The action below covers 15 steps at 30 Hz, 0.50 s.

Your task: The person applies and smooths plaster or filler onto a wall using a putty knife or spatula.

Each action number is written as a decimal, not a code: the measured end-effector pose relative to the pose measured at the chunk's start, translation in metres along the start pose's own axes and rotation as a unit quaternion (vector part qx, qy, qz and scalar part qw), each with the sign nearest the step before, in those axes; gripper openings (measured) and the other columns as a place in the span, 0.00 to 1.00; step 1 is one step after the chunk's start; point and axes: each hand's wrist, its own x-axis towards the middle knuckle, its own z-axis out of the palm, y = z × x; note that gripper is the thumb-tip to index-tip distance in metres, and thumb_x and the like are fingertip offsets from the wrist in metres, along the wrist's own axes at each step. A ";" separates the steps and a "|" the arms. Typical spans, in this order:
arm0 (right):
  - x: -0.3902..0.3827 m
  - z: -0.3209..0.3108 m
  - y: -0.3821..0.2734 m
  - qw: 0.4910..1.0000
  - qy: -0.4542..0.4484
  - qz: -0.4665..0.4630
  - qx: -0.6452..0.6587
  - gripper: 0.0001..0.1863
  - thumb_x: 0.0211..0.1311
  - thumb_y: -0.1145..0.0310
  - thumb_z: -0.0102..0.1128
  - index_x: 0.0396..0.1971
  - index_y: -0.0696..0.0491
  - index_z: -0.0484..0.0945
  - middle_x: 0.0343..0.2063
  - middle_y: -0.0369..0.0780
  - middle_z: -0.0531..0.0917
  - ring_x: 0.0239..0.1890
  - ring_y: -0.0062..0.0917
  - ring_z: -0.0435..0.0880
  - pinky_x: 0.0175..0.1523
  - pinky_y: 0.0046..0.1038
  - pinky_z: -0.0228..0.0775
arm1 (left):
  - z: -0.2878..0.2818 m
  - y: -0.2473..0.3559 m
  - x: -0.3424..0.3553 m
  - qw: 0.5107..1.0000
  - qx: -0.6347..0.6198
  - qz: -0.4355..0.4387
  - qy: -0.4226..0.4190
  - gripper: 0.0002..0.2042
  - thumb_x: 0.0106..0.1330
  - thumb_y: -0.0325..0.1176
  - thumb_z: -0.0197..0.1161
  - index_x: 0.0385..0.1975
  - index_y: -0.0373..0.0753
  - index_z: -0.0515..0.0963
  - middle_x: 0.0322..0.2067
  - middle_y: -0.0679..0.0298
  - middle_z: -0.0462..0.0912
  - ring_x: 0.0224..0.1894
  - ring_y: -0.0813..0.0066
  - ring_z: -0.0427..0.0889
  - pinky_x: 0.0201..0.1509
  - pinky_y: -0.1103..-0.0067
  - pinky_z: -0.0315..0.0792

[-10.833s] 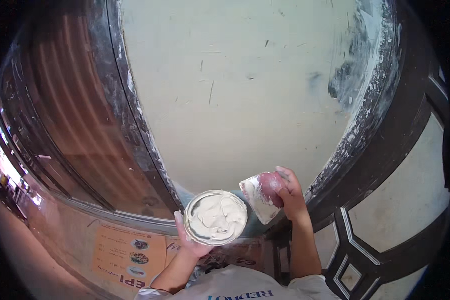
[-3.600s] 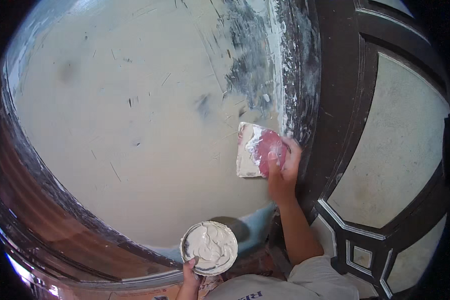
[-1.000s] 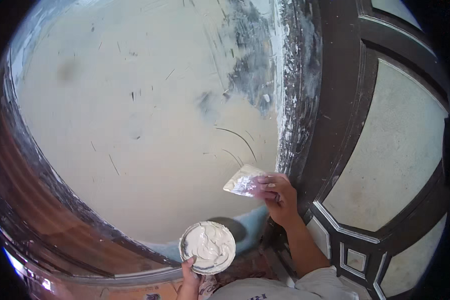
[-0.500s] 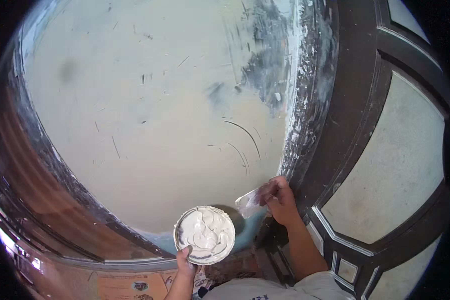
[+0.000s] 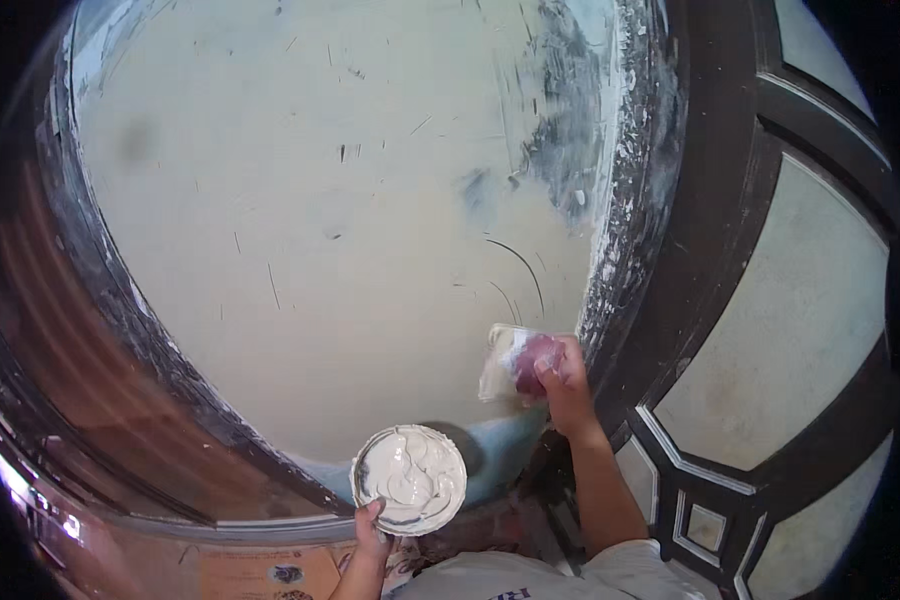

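Note:
My left hand (image 5: 372, 530) grips the rim of a round white tub (image 5: 360, 455), thumb over its near edge. Thick off-white putty (image 5: 415, 478) fills the tub in swirls. Higher and to the right, my right hand (image 5: 562, 385) is closed round the reddish upper part of a flat putty spreader (image 5: 500, 365). The spreader's pale, putty-smeared blade lies against or very close to the lower right of the coated wall panel (image 5: 300, 300); contact cannot be told for certain. Dark curved scratches show on the panel just above the blade.
Dark wooden panelling (image 5: 715, 250) with pale inset panels stands close on the right. A putty-smeared dark frame strip (image 5: 630, 150) borders the wall panel there. Brown glossy wood (image 5: 100, 360) curves along the left. An orange printed sheet (image 5: 260, 573) lies below, left of my left arm.
My right hand has moved slightly up the panel, and the spreader has turned so its flat face shows more. The tub, held in my left hand, has shifted slightly down.

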 end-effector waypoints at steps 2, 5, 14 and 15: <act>0.003 0.006 -0.015 0.999 0.002 -0.014 0.032 0.16 0.64 0.74 0.50 0.50 0.56 0.61 0.43 0.41 0.75 0.38 0.23 0.78 0.40 0.27 0.75 | -0.006 0.007 0.000 0.999 0.023 -0.023 0.004 0.38 0.53 0.50 0.55 0.62 0.32 0.62 0.58 0.52 0.71 0.60 0.55 0.71 0.64 0.65 0.66; 0.009 0.016 -0.029 0.996 0.008 -0.045 0.075 0.19 0.65 0.78 0.45 0.54 0.54 0.55 0.43 0.42 0.75 0.38 0.23 0.79 0.33 0.24 0.77 | -0.011 0.014 0.000 1.000 0.013 -0.021 0.018 0.37 0.54 0.50 0.56 0.61 0.31 0.63 0.57 0.52 0.72 0.59 0.56 0.73 0.62 0.65 0.68; 0.018 0.032 -0.003 0.991 -0.058 0.006 0.122 0.06 0.60 0.77 0.47 0.37 0.53 0.68 0.28 0.36 0.77 0.27 0.18 0.78 0.31 0.21 0.69 | -0.043 0.025 0.010 0.999 -0.003 0.019 -0.030 0.30 0.56 0.48 0.57 0.52 0.28 0.71 0.49 0.52 0.79 0.50 0.59 0.79 0.52 0.67 0.75; 0.017 0.038 -0.001 0.987 -0.076 0.011 0.145 0.06 0.60 0.76 0.47 0.36 0.52 0.67 0.27 0.35 0.77 0.26 0.18 0.77 0.31 0.21 0.69 | -0.052 0.021 0.012 0.999 -0.004 0.018 -0.033 0.30 0.56 0.48 0.57 0.52 0.28 0.71 0.49 0.52 0.79 0.50 0.59 0.79 0.52 0.67 0.75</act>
